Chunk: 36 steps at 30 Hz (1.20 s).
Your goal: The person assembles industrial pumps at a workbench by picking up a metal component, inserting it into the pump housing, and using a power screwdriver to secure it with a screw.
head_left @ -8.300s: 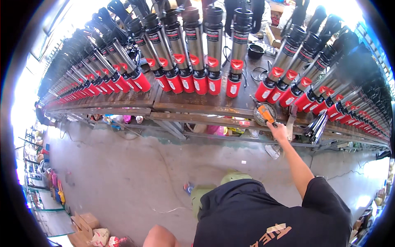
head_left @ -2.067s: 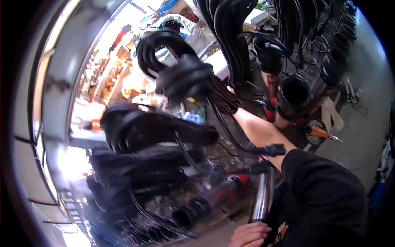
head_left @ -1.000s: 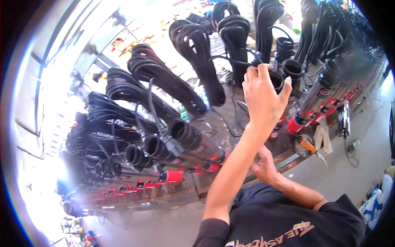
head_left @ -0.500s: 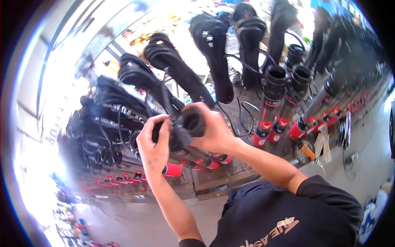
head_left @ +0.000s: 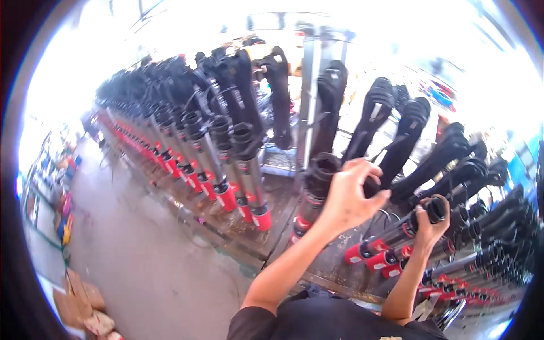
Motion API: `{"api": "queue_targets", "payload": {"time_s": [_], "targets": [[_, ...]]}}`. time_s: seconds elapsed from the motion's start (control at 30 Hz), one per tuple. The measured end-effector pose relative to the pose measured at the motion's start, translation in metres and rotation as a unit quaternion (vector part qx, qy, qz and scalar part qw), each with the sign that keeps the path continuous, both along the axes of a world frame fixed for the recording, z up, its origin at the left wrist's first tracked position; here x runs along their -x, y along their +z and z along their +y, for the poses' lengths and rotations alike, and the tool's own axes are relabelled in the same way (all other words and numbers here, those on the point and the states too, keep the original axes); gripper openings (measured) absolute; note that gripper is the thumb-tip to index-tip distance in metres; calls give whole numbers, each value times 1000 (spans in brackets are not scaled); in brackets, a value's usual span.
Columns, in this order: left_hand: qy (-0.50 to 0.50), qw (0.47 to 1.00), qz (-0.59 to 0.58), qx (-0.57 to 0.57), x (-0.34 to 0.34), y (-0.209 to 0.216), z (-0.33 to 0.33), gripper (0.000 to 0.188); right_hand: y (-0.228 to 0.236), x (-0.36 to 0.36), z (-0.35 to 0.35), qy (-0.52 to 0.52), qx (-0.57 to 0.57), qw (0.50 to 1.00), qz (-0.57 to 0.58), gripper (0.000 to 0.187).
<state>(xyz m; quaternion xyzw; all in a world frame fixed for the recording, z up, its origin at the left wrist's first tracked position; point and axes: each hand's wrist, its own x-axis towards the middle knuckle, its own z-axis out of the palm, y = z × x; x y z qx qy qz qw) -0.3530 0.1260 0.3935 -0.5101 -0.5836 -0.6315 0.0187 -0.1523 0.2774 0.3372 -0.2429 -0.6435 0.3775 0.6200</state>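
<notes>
My left hand (head_left: 348,198) is curled, thumb and fingers around a small dark round part (head_left: 371,187), mostly hidden by the fingers. Just left of it rises the open black collar (head_left: 325,167) of an upright tube. On the right, my right hand (head_left: 432,229) wraps around the black collar (head_left: 436,209) topping a silver tube with a red lower end (head_left: 355,254). That tube leans among others like it. Behind both hands, flat black bundles of coiled cable (head_left: 403,136) stand in a fan.
A long row of similar tubes (head_left: 215,173) with red bottoms and black cable bundles runs away to the left on a worn bench (head_left: 283,190). A metal post (head_left: 309,85) stands behind. Cardboard boxes (head_left: 79,294) lie on the grey floor (head_left: 164,272) at lower left.
The view has swung left, bringing the long left row and floor into sight. My hands, close together before at one black collar, are now apart, the right at another tube's collar.
</notes>
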Motion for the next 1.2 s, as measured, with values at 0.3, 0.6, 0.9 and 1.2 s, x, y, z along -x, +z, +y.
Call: {"api": "queue_targets", "payload": {"time_s": [0.3,0.6,0.9,1.2], "targets": [[3,997,9,-71,-27,-10,-2,31,7,13,41,-74,-21,996,-37,37],[-32,993,-111,36,-8,-1,4,25,17,6,-20,-228,-28,966,-117,74],[119,980,156,-9,12,34,-30,17,-4,97,-98,113,-96,983,-106,102],[-6,970,197,146,68,14,-19,15,-17,39,-126,55,-4,998,-33,66]]}}
